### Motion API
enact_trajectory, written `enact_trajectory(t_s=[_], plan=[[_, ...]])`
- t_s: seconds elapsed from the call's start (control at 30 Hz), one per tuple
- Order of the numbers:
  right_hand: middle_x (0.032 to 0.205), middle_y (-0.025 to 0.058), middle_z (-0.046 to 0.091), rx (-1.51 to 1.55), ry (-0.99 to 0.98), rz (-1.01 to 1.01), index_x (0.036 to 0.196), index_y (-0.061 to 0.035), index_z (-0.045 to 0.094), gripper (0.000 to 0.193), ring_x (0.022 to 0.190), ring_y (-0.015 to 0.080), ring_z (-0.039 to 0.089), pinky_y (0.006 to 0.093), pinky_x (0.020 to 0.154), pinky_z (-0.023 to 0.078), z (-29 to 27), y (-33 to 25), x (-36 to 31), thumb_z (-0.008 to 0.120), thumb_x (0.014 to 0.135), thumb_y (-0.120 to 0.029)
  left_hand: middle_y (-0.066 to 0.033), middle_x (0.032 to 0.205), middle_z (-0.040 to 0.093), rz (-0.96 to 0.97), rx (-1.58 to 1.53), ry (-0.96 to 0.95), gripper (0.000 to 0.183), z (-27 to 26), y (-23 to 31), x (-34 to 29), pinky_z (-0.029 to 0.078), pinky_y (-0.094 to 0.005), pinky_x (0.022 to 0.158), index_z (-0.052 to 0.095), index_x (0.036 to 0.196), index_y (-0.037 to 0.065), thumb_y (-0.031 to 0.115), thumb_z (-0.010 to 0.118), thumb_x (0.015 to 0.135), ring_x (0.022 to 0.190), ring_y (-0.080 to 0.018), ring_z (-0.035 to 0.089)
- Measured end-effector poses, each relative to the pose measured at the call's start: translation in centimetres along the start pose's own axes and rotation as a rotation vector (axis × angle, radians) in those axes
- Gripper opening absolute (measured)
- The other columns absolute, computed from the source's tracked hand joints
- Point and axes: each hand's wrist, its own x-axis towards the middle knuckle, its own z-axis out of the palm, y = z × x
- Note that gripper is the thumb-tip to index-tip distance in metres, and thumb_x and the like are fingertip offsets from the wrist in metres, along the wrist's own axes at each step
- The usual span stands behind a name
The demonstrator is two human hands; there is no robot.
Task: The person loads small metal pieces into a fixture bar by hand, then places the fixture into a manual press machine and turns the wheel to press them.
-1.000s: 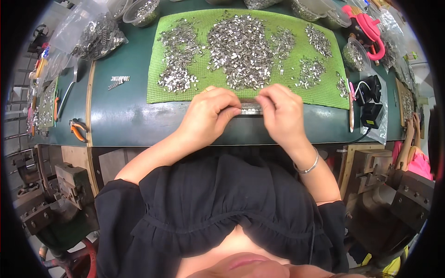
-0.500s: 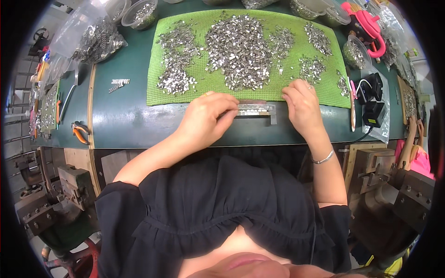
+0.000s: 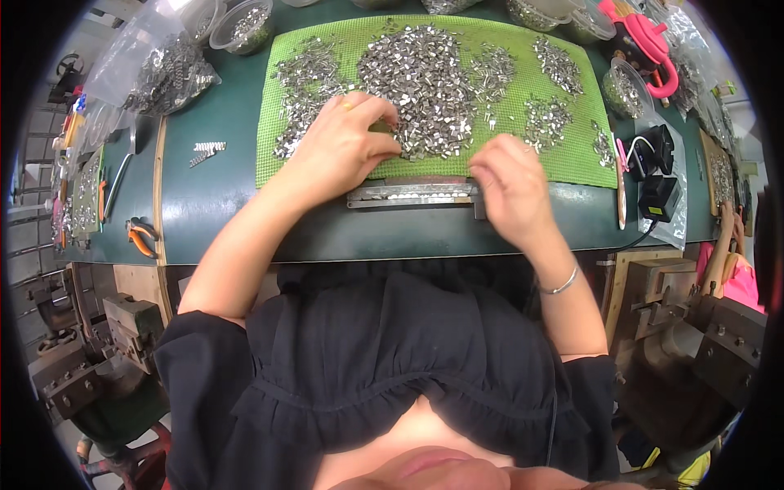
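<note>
My left hand [image 3: 345,147] reaches over the left edge of a large pile of small silvery metal pieces [image 3: 425,90]. Its thumb and fingers curve with a gap between them, and I see nothing held there. A narrow metal bar-shaped holder [image 3: 412,194] lies along the near edge of the green textured mat [image 3: 425,168], with a row of small shiny pieces in it. At its right end is my right hand [image 3: 516,184], thumb and fingertips pinched close together. Whatever is between those fingertips is too small to make out.
Smaller heaps of metal parts [image 3: 549,121] lie around the mat. Orange-handled pliers [image 3: 142,237] and a few joined metal strips [image 3: 207,152] are at left. Black adapters [image 3: 658,196] lie at right. Tubs [image 3: 242,28] and a plastic bag of parts [image 3: 167,77] line the back.
My left hand has moved up and left from the holder to the pile, uncovering the holder's left part. My right hand has shifted left and slightly down, to the holder's right end.
</note>
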Motion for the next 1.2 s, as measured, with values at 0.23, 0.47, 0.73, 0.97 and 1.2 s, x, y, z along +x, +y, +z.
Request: enact_trajectory(t_s=[0.23,0.47,0.73,0.97,1.2], plan=[[0.089,0.0153,0.058,0.405,-0.117,0.144,0.083,0.003,0.058,0.005,0.082,0.0352,0.058,0.0397,0.072,0.048,1.9,-3.2,0.3,0.063,0.083,0.005,-0.0053,0.106,0.06,0.12,0.021,-0.064,0.011,1.0,-0.5,0.9,0.044,-0.0401,0.094,0.069,0.088,0.007,0.008,0.074,0.078,0.105,-0.0275,0.056],[0.086,0.013,0.055,0.126,-0.204,-0.048,0.079,0.0,0.056,0.007,0.081,0.0324,0.057,0.0408,0.071,0.05,2.5,-2.8,0.3,0.062,0.077,0.003,-0.0128,0.093,0.065,-0.093,-0.115,0.039,0.012,0.2,0.4,-0.4,0.05,-0.0403,0.083,0.064,0.095,0.002,0.001,0.067,0.084,0.091,-0.0318,0.063],[0.088,0.0088,0.054,-0.155,-0.292,-0.24,0.08,-0.0024,0.056,0.01,0.086,0.0256,0.057,0.0354,0.072,0.052,1.8,-3.3,0.4,0.063,0.074,-0.005,-0.0107,0.086,0.074,-0.35,-0.352,0.144,0.01,-1.0,3.6,-2.5,0.055,-0.0311,0.073,0.07,0.098,0.0,-0.001,0.066,0.088,0.08,-0.0212,0.072],[0.118,0.0155,0.061,-0.22,-0.238,-0.215,0.12,0.0016,0.061,0.045,0.105,0.031,0.059,0.0426,0.093,0.048,1.2,-3.0,-2.2,0.07,0.078,-0.011,-0.0102,0.084,0.068,-0.365,-0.539,0.125,0.005,0.6,6.6,-1.8,0.05,-0.0363,0.076,0.068,0.088,0.002,0.002,0.071,0.084,0.083,-0.0281,0.064],[0.123,0.019,0.061,0.295,-0.094,0.108,0.132,-0.0001,0.054,0.054,0.112,0.0398,0.057,0.044,0.098,0.045,1.0,-1.9,-4.1,0.073,0.081,-0.009,-0.0107,0.102,0.073,-0.318,-0.334,0.131,0.009,3.2,7.2,-2.3,0.052,-0.0365,0.08,0.07,0.092,0.001,0.001,0.072,0.083,0.088,-0.0285,0.067]])
